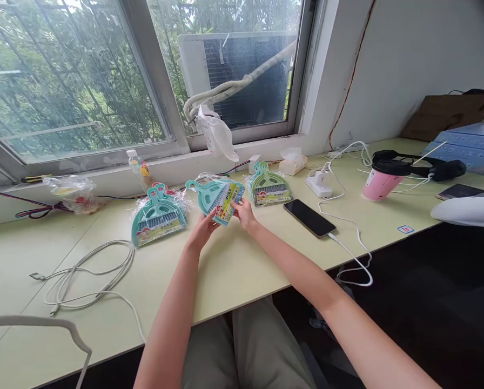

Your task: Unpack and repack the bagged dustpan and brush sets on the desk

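Note:
Over the middle of the table I have a turquoise dustpan-and-brush set (209,195) with blue bristles and a yellow label, tilted to one side. My left hand (202,231) grips its lower left edge, and my right hand (246,213) is closed on its lower right side by the bristles. To the left lies a similar teal dustpan-and-brush set (160,208) in clear wrap, with a bit of red showing behind its handle. On the right, close to my right hand, is a green wrapped dustpan-and-brush set (269,182). Most of my left fingers are hidden.
A phone (309,218) on a white cable and a power strip (320,185) lie to the right, with a pink cup (382,181) and headphones (444,166) beyond. A coiled cable (98,270) lies left. A bottle (140,168) stands by the window.

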Motion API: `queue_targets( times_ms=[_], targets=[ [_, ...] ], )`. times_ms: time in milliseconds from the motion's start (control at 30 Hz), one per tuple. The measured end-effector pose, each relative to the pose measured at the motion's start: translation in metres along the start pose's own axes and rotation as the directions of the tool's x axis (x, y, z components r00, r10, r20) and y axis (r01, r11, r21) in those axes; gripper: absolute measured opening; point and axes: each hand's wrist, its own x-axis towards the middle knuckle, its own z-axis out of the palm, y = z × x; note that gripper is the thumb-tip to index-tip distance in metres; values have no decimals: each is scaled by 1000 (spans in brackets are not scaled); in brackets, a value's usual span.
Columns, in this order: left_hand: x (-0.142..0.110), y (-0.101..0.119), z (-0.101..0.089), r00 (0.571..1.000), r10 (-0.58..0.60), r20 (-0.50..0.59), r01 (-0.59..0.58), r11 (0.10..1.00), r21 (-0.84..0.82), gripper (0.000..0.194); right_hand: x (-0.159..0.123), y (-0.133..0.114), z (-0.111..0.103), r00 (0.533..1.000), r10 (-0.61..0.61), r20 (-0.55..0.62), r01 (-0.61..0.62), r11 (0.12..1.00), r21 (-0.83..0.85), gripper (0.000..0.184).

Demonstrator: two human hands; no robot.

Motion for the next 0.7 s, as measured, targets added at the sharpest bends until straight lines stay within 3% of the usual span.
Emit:
queue_targets(
  times_ms=[400, 567, 700],
  targets=[
    [-5, 2, 12, 988, 133, -76, -131, 991, 33, 66, -7, -3, 6, 999, -37, 9, 37, 999, -4, 17],
    [3, -5, 6, 973, 137, -184, -123, 988, 90, 72, -9, -4, 9, 1000, -20, 8, 21, 999, -47, 16],
    [6, -8, 0, 973, 152, -174, -135, 985, 108, 74, -9, -5, 9, 999, 25, -33, -25, 999, -24, 16]
  ],
)
